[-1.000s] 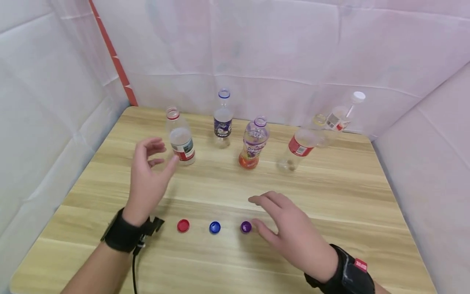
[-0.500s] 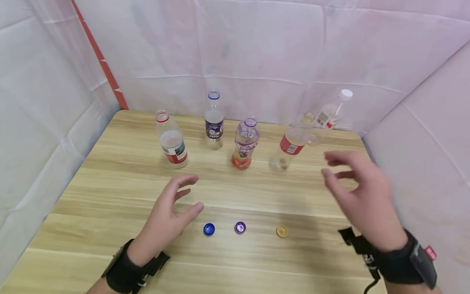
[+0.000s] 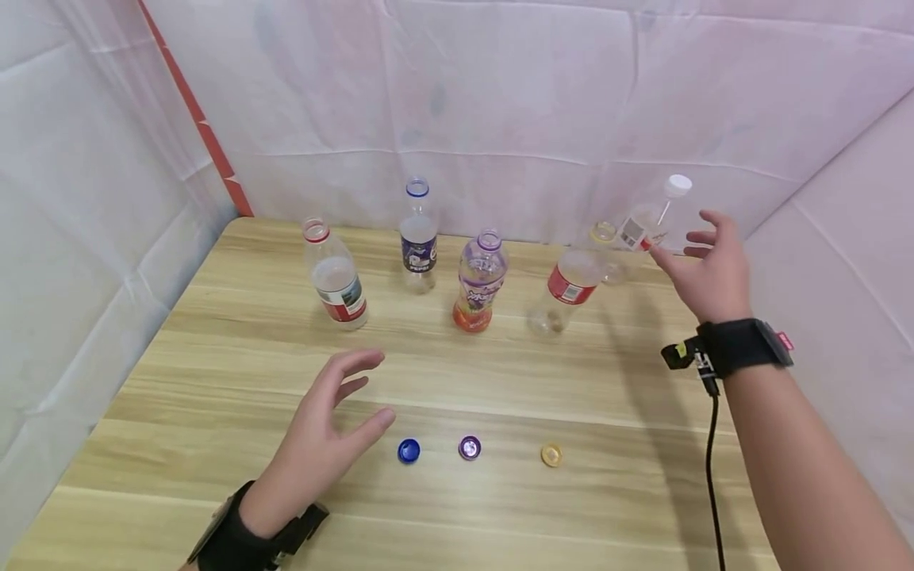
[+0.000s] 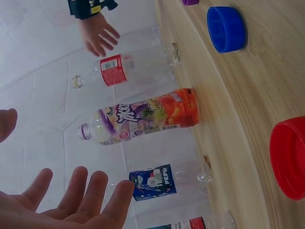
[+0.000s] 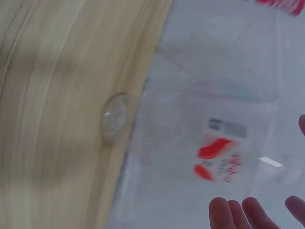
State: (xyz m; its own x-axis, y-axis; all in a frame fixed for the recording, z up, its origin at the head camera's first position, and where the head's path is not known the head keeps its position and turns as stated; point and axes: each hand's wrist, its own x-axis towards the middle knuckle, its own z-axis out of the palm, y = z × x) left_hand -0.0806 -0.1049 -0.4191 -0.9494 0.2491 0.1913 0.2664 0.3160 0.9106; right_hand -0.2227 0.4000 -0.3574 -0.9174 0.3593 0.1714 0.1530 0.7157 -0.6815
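My right hand (image 3: 710, 270) reaches out at the back right with fingers spread and curved. Its thumb overlaps the label of a clear plastic bottle with a white cap (image 3: 678, 185); its other fingers stand off to the right of the bottle. In the right wrist view, the fingertips (image 5: 220, 212) are near the bottle's red-and-white label (image 5: 221, 150), which is blurred. My left hand (image 3: 321, 436) hovers over the near left table, fingers relaxed and apart, holding nothing. It hides the red cap (image 4: 290, 157), visible in the left wrist view. A blue cap (image 3: 408, 451) lies right of that hand.
A purple cap (image 3: 469, 448) and a yellow cap (image 3: 551, 455) continue the front row. Uncapped bottles stand behind: red-ringed (image 3: 336, 277), Pepsi (image 3: 418, 246), purple-ringed with an orange base (image 3: 481, 281) and red-labelled (image 3: 571, 285). White sheeting (image 3: 500, 95) encloses the table (image 3: 443, 515).
My right hand has moved from over the caps to the back right, beside the white-capped bottle. My left hand has come back from the red-ringed bottle to over the red cap.
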